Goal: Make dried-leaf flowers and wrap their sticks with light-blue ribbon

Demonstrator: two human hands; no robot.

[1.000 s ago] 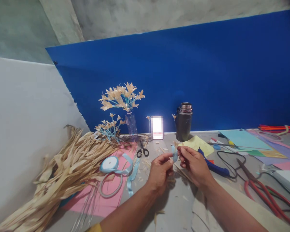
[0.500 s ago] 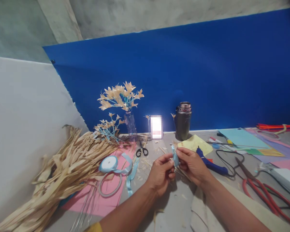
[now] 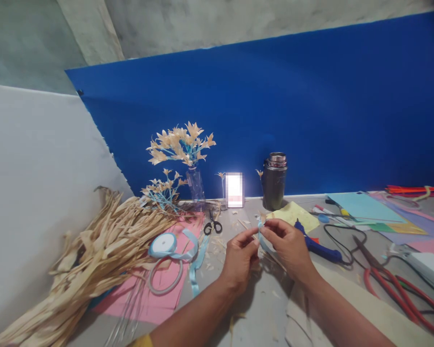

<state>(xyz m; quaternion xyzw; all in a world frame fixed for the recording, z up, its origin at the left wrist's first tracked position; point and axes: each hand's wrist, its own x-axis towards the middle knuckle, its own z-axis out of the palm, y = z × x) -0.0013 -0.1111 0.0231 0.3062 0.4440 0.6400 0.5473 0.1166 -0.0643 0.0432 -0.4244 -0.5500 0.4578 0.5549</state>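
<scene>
Over the middle of the grey table my left hand (image 3: pixel 239 258) and my right hand (image 3: pixel 288 248) meet, both pinched on a short piece of light blue ribbon (image 3: pixel 263 241) wound round a thin straw stem. The fingers of both hands are closed on it. A small dried flower tip shows just above the ribbon. The ribbon's spool (image 3: pixel 163 245) lies to the left on pink paper (image 3: pixel 159 303), its loose end trailing toward me.
A heap of dried husk strips (image 3: pixel 90 260) fills the left. Small scissors (image 3: pixel 213 224), a vase of husk flowers (image 3: pixel 183 147), a dark flask (image 3: pixel 274 180), a blue glue gun (image 3: pixel 316 246), red-handled pliers (image 3: pixel 398 294) and coloured paper sheets (image 3: pixel 365 207) lie around.
My right hand has shifted slightly and drawn the ribbon lower round the stem. My left hand keeps its pinch in nearly the same place.
</scene>
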